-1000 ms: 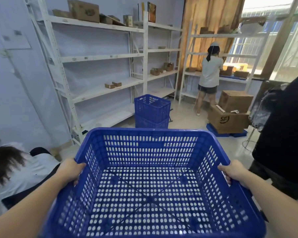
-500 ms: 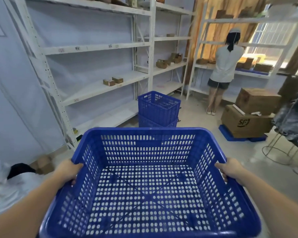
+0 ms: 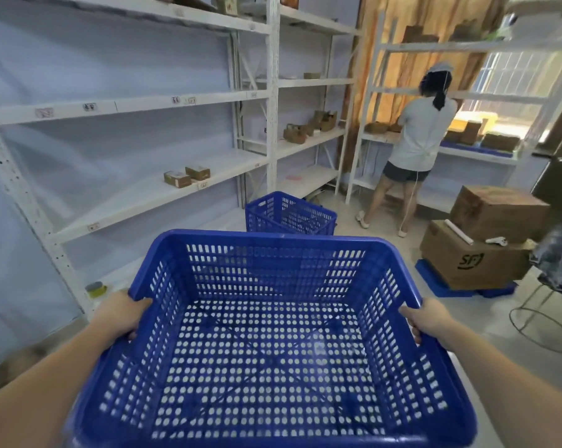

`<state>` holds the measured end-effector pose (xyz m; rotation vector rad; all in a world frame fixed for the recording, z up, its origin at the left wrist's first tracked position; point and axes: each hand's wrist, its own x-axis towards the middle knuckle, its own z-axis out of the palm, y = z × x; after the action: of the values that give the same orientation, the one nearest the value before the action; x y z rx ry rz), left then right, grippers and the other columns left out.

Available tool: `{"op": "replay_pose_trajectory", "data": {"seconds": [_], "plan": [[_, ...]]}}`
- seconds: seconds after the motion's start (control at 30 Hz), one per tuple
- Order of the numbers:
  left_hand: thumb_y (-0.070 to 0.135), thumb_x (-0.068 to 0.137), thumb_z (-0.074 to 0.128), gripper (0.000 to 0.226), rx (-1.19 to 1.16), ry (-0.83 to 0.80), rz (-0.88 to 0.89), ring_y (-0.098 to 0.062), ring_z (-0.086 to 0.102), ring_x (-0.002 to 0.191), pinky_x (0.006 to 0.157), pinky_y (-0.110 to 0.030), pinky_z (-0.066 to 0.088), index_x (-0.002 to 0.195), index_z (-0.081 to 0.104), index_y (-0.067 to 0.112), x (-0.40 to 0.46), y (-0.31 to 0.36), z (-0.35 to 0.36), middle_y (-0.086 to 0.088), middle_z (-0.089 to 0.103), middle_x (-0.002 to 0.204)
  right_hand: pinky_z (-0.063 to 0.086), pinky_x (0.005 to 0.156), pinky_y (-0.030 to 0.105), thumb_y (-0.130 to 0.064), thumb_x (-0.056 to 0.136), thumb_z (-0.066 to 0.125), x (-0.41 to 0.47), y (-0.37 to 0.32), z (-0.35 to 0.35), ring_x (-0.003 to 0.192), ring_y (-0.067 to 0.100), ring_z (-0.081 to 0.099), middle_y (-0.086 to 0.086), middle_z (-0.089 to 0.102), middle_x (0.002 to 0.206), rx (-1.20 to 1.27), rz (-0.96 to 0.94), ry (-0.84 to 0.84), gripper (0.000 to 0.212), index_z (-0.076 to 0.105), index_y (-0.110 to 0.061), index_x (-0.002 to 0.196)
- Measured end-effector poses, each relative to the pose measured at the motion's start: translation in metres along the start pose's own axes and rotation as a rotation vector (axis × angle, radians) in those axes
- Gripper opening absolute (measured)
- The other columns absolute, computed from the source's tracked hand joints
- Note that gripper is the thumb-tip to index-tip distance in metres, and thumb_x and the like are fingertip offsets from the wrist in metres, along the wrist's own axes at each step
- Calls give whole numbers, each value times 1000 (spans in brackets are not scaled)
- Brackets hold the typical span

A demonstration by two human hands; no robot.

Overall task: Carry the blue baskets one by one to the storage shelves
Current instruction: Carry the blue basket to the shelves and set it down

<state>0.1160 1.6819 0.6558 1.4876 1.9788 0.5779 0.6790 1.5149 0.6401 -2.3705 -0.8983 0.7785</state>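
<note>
I hold an empty blue perforated basket in front of me at waist height. My left hand grips its left rim and my right hand grips its right rim. Ahead on the floor stands a stack of blue baskets, partly hidden behind the far rim of the one I carry. White storage shelves run along the left wall, with two small cardboard boxes on a middle shelf.
A person stands with their back to me at the far shelving unit. Stacked cardboard boxes sit on a blue pallet at the right. A wire stool frame stands at the right edge.
The view has moved forward toward the shelves. The stacked baskets and the person look closer. People at the left and right edges have dropped out of view. Both hands keep their grip.
</note>
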Motion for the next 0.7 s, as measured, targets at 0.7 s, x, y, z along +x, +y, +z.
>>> {"op": "replay_pose_trajectory", "data": {"seconds": [0.7], "plan": [[30, 103, 58, 33, -4, -119, 62, -30, 59, 42, 55, -37, 53, 95, 63, -1, 490, 204, 70, -18, 60, 53, 57, 76, 44, -27, 100, 63, 369, -269, 58, 49, 28, 64, 13, 64, 48, 44, 87, 34, 35, 59, -3, 75]]}}
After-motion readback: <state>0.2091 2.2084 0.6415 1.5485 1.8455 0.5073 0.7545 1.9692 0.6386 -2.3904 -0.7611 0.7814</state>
